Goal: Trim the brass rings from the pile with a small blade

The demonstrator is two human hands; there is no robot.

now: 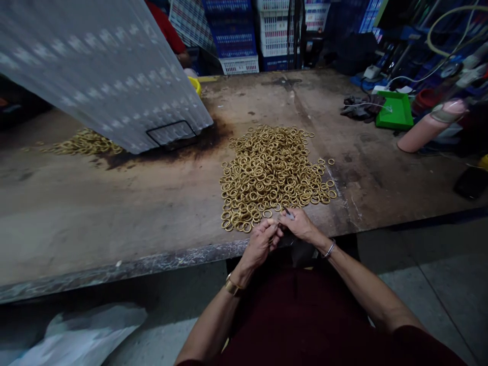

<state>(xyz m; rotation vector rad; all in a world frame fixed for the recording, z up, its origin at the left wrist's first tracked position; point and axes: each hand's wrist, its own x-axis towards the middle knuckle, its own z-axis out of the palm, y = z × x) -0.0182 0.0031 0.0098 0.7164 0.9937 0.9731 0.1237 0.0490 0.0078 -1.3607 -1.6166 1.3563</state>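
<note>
A heap of brass-coloured rings (270,168) lies on the worktable (160,213), close in front of my hands. My left hand (262,238) is closed at the table's front edge, its fingertips pinched together; whatever sits between them is too small to make out. Beside it, almost touching, my right hand (300,224) grips a thin tool (288,214) with a dark tip and a greyish body, pointing up toward the heap. The tool's exact kind does not show. A few loose rings lie just beyond my fingertips.
A grey ribbed panel (114,66) leans over the table at left, with a smaller pile of rings (89,142) beside it. Rightward are a green tray (394,111) and a pink cylinder (427,129). Stacked crates (234,30) and a person's red sleeve (165,28) are behind.
</note>
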